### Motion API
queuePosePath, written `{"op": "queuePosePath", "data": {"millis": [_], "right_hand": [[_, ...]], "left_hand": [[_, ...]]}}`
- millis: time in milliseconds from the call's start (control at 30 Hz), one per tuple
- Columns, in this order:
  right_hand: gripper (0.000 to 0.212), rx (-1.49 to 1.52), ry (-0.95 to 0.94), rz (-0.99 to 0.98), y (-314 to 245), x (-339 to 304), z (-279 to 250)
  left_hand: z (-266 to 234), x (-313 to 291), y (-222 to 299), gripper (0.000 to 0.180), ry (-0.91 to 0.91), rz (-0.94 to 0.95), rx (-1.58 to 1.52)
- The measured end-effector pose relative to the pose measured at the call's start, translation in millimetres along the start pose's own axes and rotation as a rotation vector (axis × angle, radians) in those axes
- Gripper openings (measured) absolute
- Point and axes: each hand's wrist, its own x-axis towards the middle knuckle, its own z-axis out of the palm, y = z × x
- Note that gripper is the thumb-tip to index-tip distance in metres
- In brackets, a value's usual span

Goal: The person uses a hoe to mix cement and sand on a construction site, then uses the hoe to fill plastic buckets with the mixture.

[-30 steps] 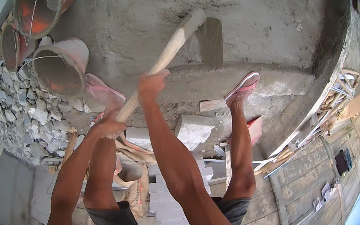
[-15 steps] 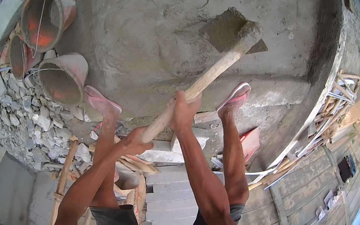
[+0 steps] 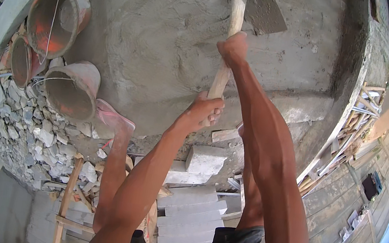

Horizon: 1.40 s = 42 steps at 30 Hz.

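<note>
"Where do I find the hoe (image 3: 236, 19)?"
"Held out ahead, its blade (image 3: 268, 11) at the wet mortar (image 3: 166, 41); from my remote view I cannot tell whether they touch."
"And the grip?"
"Left hand (image 3: 201, 111) closed round the handle's (image 3: 219, 82) lower end, right hand (image 3: 232, 50) closed higher. I advise firm, spaced hands and an even blade angle."

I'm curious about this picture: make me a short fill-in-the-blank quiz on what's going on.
The left hand and right hand grip the hoe by its wooden ____.
Of these two, the ____ hand is nearer the blade.
Broken rubble lies toward the picture's ____ edge.

Missing words: handle, right, left.
</note>
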Motion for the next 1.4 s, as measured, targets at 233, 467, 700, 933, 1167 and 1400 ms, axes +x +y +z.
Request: {"op": "queuePosePath", "data": {"millis": [233,467,700,933,1167,1400], "right_hand": [[0.059,0.038,-0.18,-0.009,-28,-138,109],[0.052,0.047,-0.272,-0.048,10,-256,139],[0.043,0.499,-0.198,-0.203,0,-231,84],[0.036,0.777,-0.123,-0.252,-122,-61,26],[0.047,0.186,-0.171,-0.221,-120,-83,115],[0.044,0.266,-0.354,-0.05,-63,-139,158]], "left_hand": [[-90,-121,-56,0.018,0.235,-0.076,-0.022],[-102,-199,-137,0.024,0.362,-0.081,0.077],[-98,-177,-118,0.042,0.483,0.381,0.672],[-48,-121,32,0.042,0.645,0.433,0.864],[-48,-165,18,0.043,0.722,0.232,0.705],[-46,-231,-27,0.049,0.745,0.042,0.703]]}}
